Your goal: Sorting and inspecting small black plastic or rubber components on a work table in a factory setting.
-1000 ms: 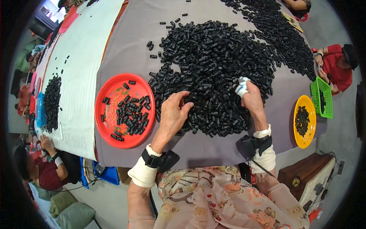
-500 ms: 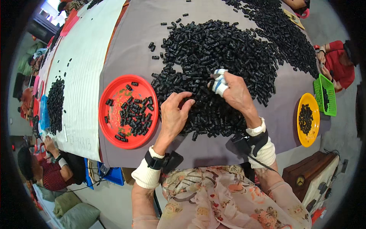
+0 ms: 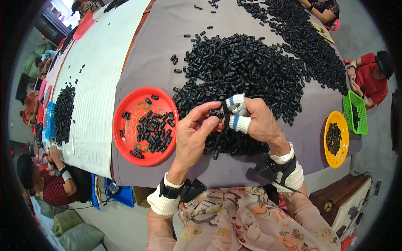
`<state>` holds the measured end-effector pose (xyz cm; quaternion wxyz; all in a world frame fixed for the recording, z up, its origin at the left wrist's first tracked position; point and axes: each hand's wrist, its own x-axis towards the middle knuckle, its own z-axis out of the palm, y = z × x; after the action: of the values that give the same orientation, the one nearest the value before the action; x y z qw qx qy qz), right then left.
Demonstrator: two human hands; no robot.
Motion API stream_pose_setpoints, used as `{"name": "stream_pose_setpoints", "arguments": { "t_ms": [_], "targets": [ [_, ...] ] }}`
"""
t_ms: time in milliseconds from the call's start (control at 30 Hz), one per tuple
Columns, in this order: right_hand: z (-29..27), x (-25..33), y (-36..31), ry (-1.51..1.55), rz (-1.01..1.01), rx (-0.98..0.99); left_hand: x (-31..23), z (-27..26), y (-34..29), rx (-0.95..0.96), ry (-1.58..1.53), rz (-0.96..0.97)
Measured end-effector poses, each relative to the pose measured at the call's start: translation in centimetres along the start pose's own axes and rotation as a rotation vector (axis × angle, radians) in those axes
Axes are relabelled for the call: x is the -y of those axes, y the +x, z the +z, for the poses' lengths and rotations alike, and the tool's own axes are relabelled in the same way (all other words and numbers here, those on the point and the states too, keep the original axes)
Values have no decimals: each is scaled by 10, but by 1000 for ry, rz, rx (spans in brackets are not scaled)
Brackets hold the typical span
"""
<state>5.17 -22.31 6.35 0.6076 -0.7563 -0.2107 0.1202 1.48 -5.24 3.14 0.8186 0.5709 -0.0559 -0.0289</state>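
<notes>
A small black cylindrical part (image 3: 215,113) sits between the thumb and index finger of my left hand (image 3: 194,129). My right hand (image 3: 259,121), its thumb and forefinger in white cloth finger covers with blue stripes, closes on the right end of the same part; the exact contact is partly hidden. Both hands are over the near side of a big pile of similar black parts (image 3: 251,71). Left of my left hand stands a red plate (image 3: 121,144) with many of these parts in it.
A yellow plate (image 3: 344,146) and a green basket (image 3: 362,121), both with black parts, are at the right. A long second pile (image 3: 305,46) runs along the far right. Co-workers sit at the right (image 3: 372,81) and left (image 3: 56,184). A blue basket (image 3: 50,121) is at the left.
My right hand has come back from the pile toward my left hand, and the two now meet at a small black part. My left fingers, empty before, are closed on it.
</notes>
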Motion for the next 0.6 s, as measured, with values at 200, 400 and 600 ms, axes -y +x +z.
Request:
{"name": "stream_pose_setpoints", "arguments": {
  "t_ms": [200, 400, 600],
  "targets": [
    [0, 1, -2, 0, -77, -55, -11, 7, -1, 4, 33, 68],
    [-4, 1, -5, 64, -158, -52, -16, 13, -4, 3, 6, 62],
    [-16, 1, -4, -149, -267, 5, -25, 22, -4, -64, -116, -82]
  ]
}}
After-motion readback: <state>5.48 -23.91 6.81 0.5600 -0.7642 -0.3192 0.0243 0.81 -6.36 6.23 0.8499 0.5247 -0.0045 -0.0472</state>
